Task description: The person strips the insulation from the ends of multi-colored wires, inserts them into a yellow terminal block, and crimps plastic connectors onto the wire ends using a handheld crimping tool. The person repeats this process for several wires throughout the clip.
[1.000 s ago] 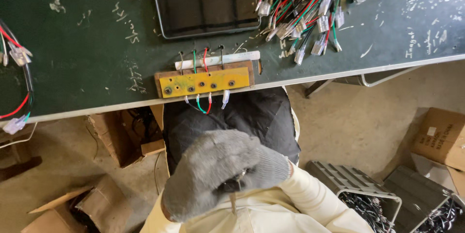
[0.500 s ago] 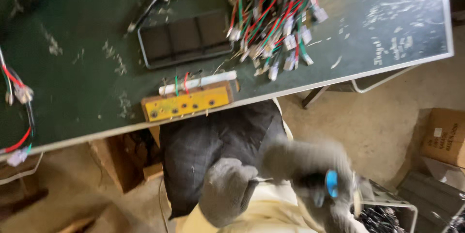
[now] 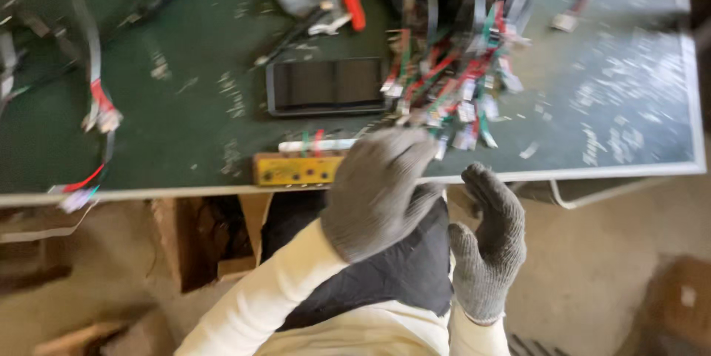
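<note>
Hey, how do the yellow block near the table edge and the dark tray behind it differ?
The yellow block is a narrow bar at the edge of the green table, with a row of small holes; the dark tray is wider and sits farther in. The left hand covers the block's right end, while the bundle of coloured wires overlaps the tray's right side. Both lie flat.

Both hands wear grey knit gloves and are raised empty at the near edge of the green counter (image 3: 629,134): the left hand (image 3: 378,193) covers the right end of a yellow block (image 3: 292,169), and the right hand (image 3: 489,249) stands just right of it, fingers up. A dark rectangular tray (image 3: 326,86) lies farther back, with a bundle of coloured wires (image 3: 459,67) beside it on the right. The view is motion-blurred.
</note>
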{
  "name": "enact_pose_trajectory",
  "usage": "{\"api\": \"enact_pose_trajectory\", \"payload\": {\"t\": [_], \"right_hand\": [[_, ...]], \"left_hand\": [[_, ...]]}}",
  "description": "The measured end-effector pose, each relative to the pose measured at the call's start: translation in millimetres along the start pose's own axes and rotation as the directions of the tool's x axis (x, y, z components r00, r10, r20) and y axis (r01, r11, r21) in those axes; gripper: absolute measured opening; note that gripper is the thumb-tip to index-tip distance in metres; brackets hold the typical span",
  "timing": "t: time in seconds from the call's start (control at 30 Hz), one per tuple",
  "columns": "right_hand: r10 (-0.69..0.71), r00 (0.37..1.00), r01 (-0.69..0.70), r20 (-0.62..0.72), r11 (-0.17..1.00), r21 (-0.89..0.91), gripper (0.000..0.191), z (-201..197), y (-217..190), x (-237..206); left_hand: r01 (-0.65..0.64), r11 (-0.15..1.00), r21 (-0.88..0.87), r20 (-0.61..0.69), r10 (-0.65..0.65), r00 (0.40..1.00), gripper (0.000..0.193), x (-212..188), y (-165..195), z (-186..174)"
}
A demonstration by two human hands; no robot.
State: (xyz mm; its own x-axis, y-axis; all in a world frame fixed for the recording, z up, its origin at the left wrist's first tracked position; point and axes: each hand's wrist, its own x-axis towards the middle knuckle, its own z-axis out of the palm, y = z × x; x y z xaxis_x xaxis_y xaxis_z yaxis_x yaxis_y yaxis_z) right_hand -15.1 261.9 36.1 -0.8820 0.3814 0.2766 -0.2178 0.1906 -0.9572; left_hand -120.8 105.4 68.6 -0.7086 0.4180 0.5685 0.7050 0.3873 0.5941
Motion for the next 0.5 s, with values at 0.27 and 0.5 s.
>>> {"api": "enact_pose_trajectory", "payload": {"t": [0.27,0.5], "right_hand": [[-0.160,0.954,0.281,0.252,0.764,-0.581,0.048,27,13,17],[-0.197,0.946,0.322,0.257,0.663,-0.676,0.044,42,5,19]], "left_hand": [[0.423,0.586,0.691,-0.366,-0.222,0.904,0.022,-63,-120,-140],[0.494,-0.112,0.862,-0.345,-0.844,0.410,0.045,-27,-220,-198]]}}
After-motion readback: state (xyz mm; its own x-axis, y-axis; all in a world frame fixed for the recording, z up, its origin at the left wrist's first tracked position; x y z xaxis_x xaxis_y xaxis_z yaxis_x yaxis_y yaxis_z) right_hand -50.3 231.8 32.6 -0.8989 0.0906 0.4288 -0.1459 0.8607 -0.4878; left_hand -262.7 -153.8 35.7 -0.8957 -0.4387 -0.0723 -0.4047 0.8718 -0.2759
